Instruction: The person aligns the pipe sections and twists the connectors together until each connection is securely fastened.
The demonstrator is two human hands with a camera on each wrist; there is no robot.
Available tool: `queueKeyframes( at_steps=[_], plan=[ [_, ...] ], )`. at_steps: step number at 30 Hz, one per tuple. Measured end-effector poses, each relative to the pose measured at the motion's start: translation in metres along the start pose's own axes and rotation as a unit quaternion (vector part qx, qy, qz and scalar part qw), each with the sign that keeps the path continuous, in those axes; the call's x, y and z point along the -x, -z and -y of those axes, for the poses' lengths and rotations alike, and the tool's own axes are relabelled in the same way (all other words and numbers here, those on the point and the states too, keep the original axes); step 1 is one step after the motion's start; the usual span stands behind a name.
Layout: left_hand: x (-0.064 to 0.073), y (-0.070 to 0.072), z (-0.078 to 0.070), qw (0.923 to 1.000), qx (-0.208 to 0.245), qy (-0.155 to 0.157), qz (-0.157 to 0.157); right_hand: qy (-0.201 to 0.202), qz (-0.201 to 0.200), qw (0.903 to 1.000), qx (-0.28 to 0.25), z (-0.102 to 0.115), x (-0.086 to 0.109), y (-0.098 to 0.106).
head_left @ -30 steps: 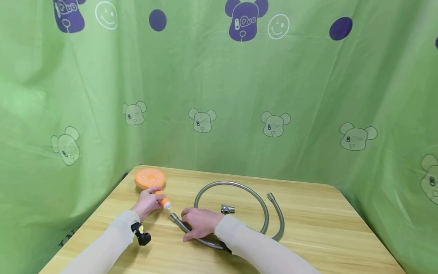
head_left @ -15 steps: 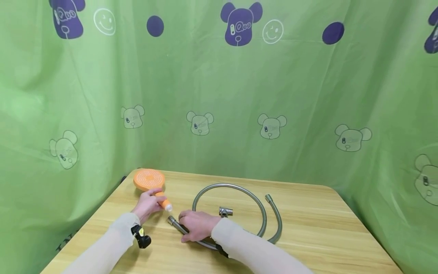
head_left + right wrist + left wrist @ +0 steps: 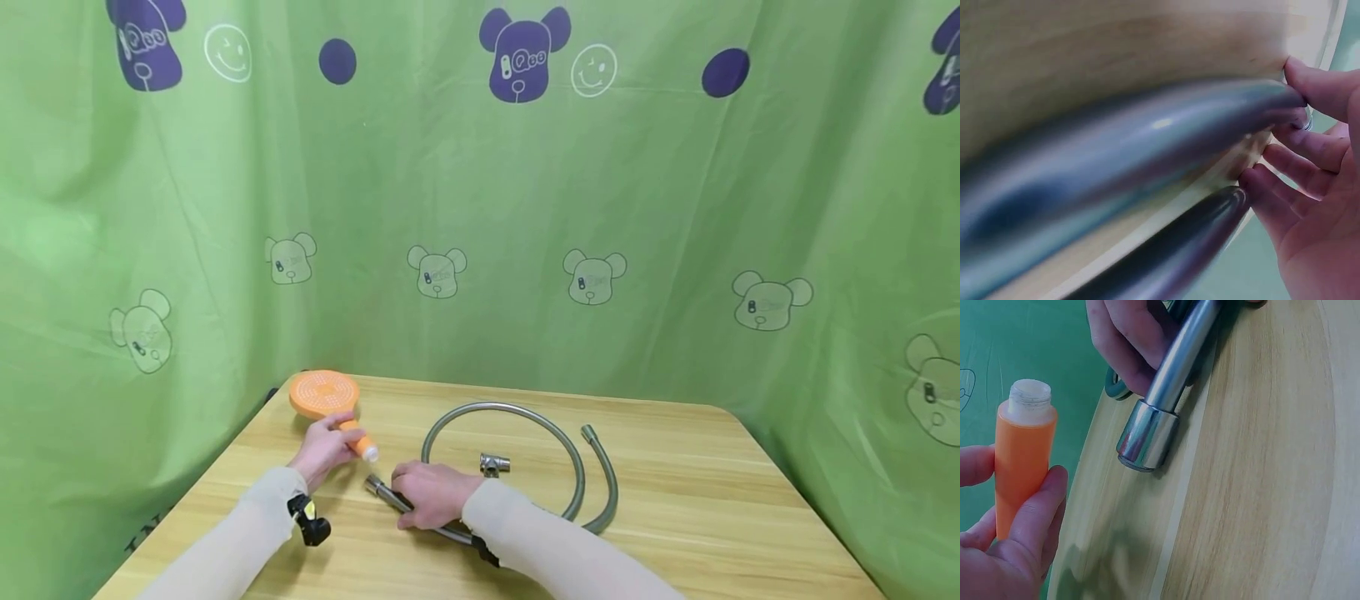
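My left hand (image 3: pixel 324 450) pinches the orange handle of a shower head (image 3: pixel 324 394), whose round perforated face points up at the table's far left. In the left wrist view, the handle's whitish threaded end (image 3: pixel 1030 394) is bare. Beside it, my right hand (image 3: pixel 433 493) holds a grey metallic shower hose (image 3: pixel 525 410) a little behind its end. The hose's chrome connector (image 3: pixel 1147 436) points toward the handle end, with a small gap between them. In the right wrist view, thumb and index finger pinch the hose, and another stretch of it lies by the lower fingers.
A small chrome valve fitting (image 3: pixel 494 463) lies inside the hose's loop. The hose's other end (image 3: pixel 588 433) rests to the right. The wooden table (image 3: pixel 712 492) is surrounded by a green curtain (image 3: pixel 510 192).
The handle end and the hose connector have come slightly nearer sideways. Both hands keep their holds. The head view has shifted a little.
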State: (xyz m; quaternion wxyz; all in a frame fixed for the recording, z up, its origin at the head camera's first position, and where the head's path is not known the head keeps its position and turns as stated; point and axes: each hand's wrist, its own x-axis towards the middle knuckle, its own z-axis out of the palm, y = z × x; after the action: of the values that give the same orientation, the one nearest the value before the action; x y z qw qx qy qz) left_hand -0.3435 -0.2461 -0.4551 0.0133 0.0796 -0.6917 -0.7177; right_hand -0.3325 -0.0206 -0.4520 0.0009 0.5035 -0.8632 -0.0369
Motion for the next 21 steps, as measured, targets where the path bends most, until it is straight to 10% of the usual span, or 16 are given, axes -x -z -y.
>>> queueKeyframes(
  at_steps=[21],
  plan=[
    [0.0069, 0.0079, -0.0048, 0.9996, 0.007, -0.011, -0.026, -0.025, -0.038, 0.9867, -0.156, 0.0007, 0.0021, -0.0003]
  ],
)
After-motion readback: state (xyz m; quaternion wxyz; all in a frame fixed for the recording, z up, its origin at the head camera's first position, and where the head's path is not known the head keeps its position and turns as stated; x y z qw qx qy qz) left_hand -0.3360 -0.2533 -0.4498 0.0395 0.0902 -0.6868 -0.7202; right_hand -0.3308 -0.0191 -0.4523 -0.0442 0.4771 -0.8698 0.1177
